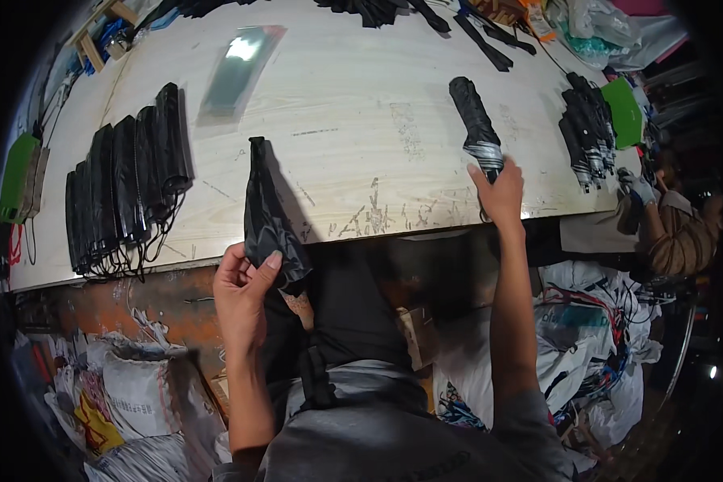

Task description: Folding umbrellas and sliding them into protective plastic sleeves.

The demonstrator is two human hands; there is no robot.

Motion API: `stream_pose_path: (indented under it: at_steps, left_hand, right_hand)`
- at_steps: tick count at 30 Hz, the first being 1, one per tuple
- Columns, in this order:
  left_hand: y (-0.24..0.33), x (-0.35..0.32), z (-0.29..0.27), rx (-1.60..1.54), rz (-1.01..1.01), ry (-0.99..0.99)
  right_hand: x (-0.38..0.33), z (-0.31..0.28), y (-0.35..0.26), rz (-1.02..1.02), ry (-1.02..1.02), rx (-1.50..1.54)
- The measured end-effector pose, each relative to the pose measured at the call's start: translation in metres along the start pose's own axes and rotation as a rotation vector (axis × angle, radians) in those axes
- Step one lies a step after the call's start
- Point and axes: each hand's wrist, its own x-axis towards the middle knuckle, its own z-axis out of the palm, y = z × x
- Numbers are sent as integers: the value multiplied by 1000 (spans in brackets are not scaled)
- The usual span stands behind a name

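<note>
My left hand [245, 281] pinches the wide lower end of a limp black fabric sleeve [267, 205], its narrow tip lying on the table. The sleeve hangs partly over the front edge. At the right, my right hand [502, 193] is closed round the near end of a folded black umbrella [472, 112]. Silvery folds show just above my fingers, and the umbrella's far end rests on the tabletop. Its handle is mostly hidden by my hand.
On the pale table [337, 104] stands a row of several black sleeved umbrellas [124, 181] at left. Several folded umbrellas [590, 132] lie at right by a green box [622, 112]. A glossy clear sheet [241, 76] lies farther back. Another person's gloved hand [641, 190] is at far right.
</note>
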Motion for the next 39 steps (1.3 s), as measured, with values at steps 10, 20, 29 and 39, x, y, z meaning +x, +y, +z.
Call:
stream_pose_path:
  at_steps: [10, 20, 29, 39]
  left_hand:
    - [36, 0, -1, -196, -96, 52]
    - [71, 27, 23, -316, 93, 173]
    - [65, 18, 32, -491, 113, 11]
    - [57, 18, 28, -337, 203, -312]
  right_hand:
    - [-130, -59, -104, 237, -392, 335]
    - [-222, -101, -125, -139, -527, 858]
    - [-225, -111, -138, -196, -490, 842]
    - [-229, -107, -139, -76, -770, 1105]
